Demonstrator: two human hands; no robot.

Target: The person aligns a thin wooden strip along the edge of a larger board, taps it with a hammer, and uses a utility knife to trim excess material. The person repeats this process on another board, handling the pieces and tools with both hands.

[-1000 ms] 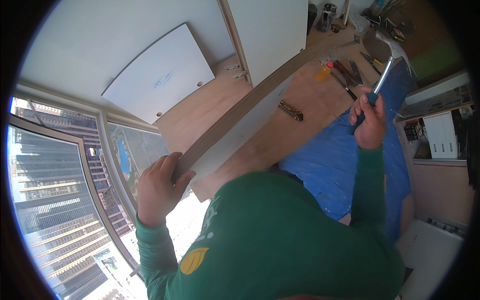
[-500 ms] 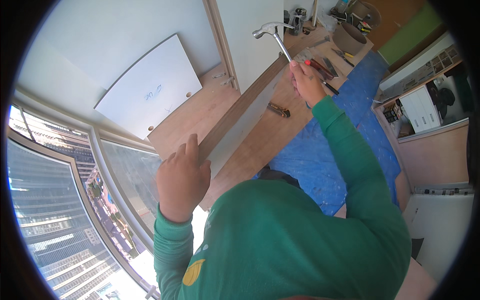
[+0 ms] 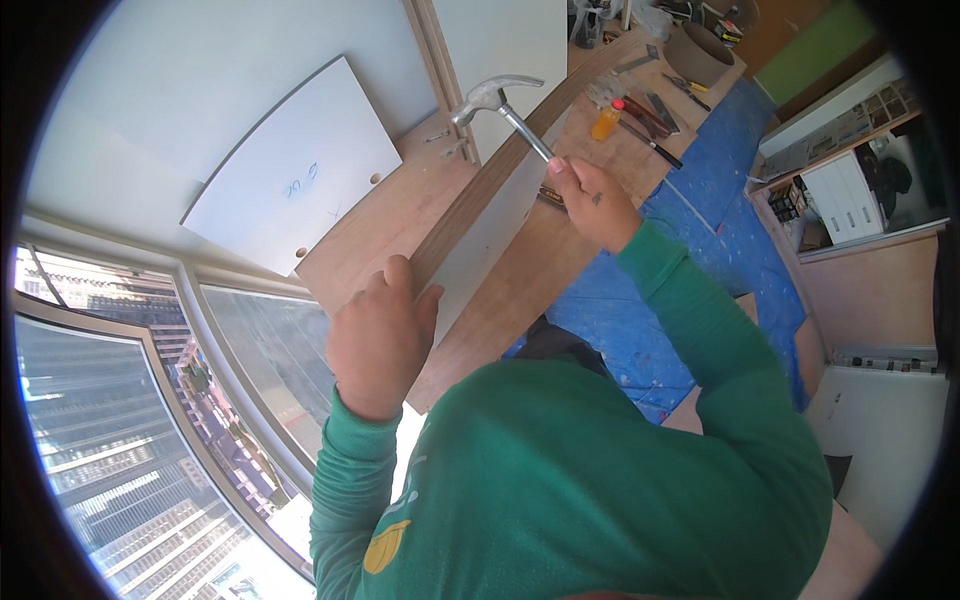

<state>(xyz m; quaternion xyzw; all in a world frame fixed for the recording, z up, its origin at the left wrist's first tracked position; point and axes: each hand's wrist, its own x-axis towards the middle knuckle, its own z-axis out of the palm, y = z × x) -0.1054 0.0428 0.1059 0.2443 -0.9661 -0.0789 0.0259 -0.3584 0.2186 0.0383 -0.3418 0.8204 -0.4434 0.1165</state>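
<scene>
A long board with a brown wood-look edge and a white side face stands on its edge along the plywood bench. My left hand wraps over its near end, thumb on the white face and fingers on the far side. Above the board's middle, my right hand grips a claw hammer by its handle, the steel head raised to the upper left and apart from the board. Beside my right hand lies a dark and yellow tool, partly hidden by it.
An orange bottle with a red cap, several hand tools and a brown round tub sit farther along the bench. A white panel leans on the left wall. Blue sheeting covers the floor; a window is at left.
My right hand and the hammer have come down and left, nearer the board. The orange bottle now shows fully. My left hand stays on the board's end, slightly shifted right and up.
</scene>
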